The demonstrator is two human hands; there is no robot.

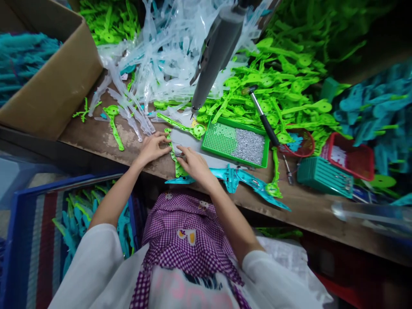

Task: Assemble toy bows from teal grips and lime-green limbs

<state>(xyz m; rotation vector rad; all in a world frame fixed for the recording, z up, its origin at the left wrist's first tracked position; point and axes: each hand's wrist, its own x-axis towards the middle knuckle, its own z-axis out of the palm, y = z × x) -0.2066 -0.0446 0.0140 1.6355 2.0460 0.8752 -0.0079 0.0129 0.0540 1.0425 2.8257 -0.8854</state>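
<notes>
A narrow lime-green plastic part point(173, 151) lies across the grey work surface at the table's front, its lower end beside a teal bow-shaped plastic piece point(222, 173). My left hand point(153, 148) grips the green part's left edge between thumb and fingers. From the other side, my right hand point(195, 165) closes thumb and fingertips on its right edge, lower down; whether a small piece is also in them cannot be made out. Over the teal piece's near side passes my right wrist. Another green arm point(274, 176) touches the teal piece's right end.
An electric screwdriver point(214, 60) hangs above the table. Screws point(249, 146) fill half of a green tray point(206, 148). A hammer point(265, 120) leans on piled green parts point(289, 81). Clear plastic pieces point(161, 64) heap behind. Cardboard box point(64, 68) left; baskets point(350, 154) right.
</notes>
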